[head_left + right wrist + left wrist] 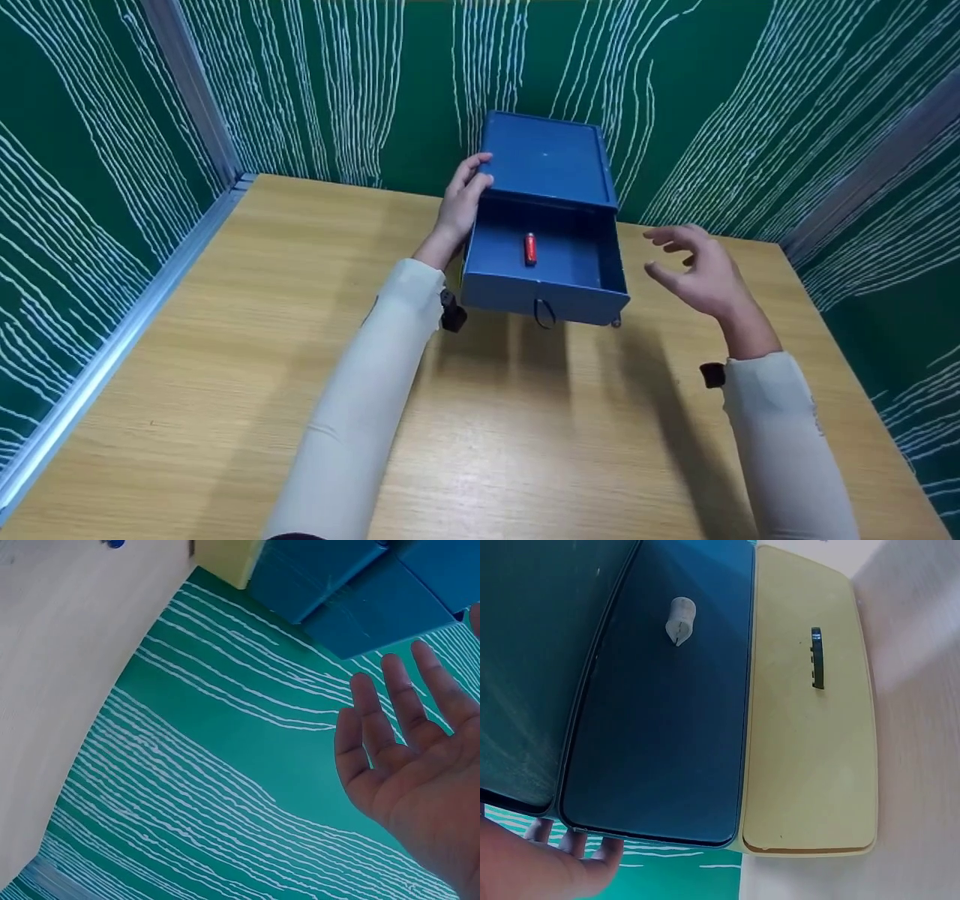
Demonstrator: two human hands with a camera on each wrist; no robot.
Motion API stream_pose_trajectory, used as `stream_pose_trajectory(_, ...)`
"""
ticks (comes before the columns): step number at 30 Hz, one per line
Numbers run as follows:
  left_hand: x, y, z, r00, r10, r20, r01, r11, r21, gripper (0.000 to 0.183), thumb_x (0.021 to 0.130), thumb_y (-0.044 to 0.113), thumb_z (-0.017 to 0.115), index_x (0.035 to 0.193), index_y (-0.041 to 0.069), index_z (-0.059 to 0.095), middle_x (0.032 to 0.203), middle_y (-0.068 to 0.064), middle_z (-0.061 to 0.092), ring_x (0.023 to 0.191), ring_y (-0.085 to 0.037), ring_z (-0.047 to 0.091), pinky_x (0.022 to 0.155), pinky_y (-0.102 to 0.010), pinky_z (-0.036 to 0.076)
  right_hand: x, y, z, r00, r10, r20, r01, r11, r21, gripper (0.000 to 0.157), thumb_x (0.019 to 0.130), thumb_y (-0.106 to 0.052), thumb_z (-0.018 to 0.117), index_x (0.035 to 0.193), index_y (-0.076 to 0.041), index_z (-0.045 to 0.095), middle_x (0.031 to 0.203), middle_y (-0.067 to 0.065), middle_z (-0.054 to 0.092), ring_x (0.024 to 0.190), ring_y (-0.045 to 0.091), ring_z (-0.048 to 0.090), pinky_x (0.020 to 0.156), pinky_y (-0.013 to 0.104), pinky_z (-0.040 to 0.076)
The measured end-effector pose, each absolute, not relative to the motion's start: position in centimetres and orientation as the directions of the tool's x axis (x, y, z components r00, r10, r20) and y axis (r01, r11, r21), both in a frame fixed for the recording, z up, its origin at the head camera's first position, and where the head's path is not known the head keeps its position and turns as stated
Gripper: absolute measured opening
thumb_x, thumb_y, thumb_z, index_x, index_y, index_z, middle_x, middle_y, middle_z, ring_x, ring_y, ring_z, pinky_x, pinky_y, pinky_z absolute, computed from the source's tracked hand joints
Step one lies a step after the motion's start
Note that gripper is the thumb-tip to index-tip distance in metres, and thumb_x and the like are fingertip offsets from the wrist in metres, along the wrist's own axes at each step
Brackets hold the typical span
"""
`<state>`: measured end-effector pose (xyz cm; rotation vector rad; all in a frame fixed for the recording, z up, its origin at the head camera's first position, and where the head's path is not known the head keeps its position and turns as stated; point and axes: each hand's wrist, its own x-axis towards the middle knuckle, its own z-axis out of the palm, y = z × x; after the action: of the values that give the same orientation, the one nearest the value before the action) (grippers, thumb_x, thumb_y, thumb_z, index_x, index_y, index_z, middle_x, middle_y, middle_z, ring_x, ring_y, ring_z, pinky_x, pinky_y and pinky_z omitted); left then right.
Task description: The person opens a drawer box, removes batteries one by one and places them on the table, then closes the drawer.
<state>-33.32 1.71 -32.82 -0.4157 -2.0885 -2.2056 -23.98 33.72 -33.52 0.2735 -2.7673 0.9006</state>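
A small blue drawer cabinet point(551, 157) stands at the back of the table with its top drawer point(499, 291) pulled out. Inside that drawer lies a red battery point(531, 251), and a dark loop handle point(544, 313) hangs from the front. My left hand point(457, 206) rests against the cabinet's left side, fingertips at the top edge. Below the open drawer, the left wrist view shows a blue drawer front point(656, 742) with a grey peg point(680, 619) and a yellow one point(810, 765) with a black handle point(817, 658). To the cabinet's right, my right hand point(697, 274) hovers with loosely bent fingers, holding nothing.
The wooden table point(225, 360) runs back to a green wall point(427, 90) with white wavy lines. More green panels stand at left and right, with a metal rail point(127, 345) along the left table edge.
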Motion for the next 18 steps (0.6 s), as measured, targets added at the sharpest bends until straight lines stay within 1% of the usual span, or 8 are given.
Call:
stream_pose_trajectory(5,-33.4,1.7,-33.0,-0.962,0.136,0.237,0.227,-0.083,0.97,0.039,0.089,0.016,0.039,0.127,0.013,0.042,0.138,-0.003,0.033,0.12,-0.014,0.035,0.101,-0.031,0.026,-23.8,33.6,-33.5,-0.953,-0.112,0.282,-0.257,0.794,-0.552,0.039,0.079,-0.035,0.06,0.115,-0.022,0.054,0.114,0.002,0.05,0.105,0.025,0.044,0.08,0.045,0.034)
stream_pose_trajectory(14,-33.6,1.6,-33.2,-0.96,0.15,0.236,0.219,-0.121,0.968,0.04,0.088,0.017,0.04,0.128,0.013,0.042,0.14,-0.003,0.031,0.121,-0.013,0.034,0.101,-0.029,0.026,-23.8,32.6,-32.6,-0.945,-0.11,0.306,-0.272,0.784,-0.558,0.039,0.079,-0.036,0.059,0.115,-0.019,0.055,0.114,0.002,0.051,0.104,0.024,0.044,0.081,0.045,0.034)
stream_pose_trajectory(18,-34.7,1.6,-34.1,-0.961,0.154,0.23,0.213,-0.117,0.97,0.039,0.088,0.02,0.042,0.127,0.018,0.043,0.139,0.0,0.031,0.12,-0.012,0.034,0.101,-0.031,0.026,-23.8,31.7,-32.2,-0.929,-0.115,0.351,-0.31,0.76,-0.571,0.036,0.079,-0.033,0.06,0.112,-0.02,0.057,0.112,0.0,0.053,0.102,0.02,0.045,0.079,0.041,0.034)
